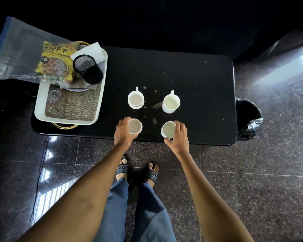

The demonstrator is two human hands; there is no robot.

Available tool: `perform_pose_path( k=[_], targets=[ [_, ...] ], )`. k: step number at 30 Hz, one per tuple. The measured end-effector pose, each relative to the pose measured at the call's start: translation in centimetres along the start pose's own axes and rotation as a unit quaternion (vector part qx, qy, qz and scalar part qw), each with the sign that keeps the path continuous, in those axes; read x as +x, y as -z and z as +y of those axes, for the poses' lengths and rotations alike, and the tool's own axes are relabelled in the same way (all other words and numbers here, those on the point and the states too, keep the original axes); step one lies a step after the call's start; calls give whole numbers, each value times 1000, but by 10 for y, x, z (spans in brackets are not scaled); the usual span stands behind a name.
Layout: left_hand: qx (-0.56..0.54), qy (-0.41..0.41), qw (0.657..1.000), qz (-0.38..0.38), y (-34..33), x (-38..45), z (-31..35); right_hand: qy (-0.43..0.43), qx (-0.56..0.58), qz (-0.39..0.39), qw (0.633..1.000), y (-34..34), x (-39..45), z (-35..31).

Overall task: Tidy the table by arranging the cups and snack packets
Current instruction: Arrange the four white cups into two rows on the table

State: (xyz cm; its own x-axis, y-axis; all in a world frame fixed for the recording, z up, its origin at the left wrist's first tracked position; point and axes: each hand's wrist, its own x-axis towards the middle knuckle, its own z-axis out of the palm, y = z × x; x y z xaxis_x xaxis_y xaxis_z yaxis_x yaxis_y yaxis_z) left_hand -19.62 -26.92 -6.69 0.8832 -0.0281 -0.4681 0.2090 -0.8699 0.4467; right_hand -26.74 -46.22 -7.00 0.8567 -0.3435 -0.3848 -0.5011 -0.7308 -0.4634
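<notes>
Several white cups stand on the black table. My left hand wraps around the near left cup at the front edge. My right hand grips the near right cup. Farther back stand a ribbed cup and a plain mug, both untouched, handles pointing away. A yellow snack packet lies on the white tray at the table's left end, partly under a clear plastic bag.
The tray also holds a black mesh pen holder lying on its side, a burlap mat, a small glass lid and white paper. Crumbs dot the table's middle. A black-lined bin stands at the right end.
</notes>
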Motion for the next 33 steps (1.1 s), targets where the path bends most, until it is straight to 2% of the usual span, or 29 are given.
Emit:
perform_pose_path(
  k=[7, 15, 33],
  targets=[
    [-43, 54, 997, 28, -9, -3, 11, -2, 9, 13, 1000, -4, -2, 0],
    [-39, 70, 996, 34, -11, -4, 12, 0, 19, 17, 1000, -5, -2, 1],
    [12, 29, 999, 14, -11, -2, 3, -17, -29, 7, 999, -8, -2, -4]
  ],
)
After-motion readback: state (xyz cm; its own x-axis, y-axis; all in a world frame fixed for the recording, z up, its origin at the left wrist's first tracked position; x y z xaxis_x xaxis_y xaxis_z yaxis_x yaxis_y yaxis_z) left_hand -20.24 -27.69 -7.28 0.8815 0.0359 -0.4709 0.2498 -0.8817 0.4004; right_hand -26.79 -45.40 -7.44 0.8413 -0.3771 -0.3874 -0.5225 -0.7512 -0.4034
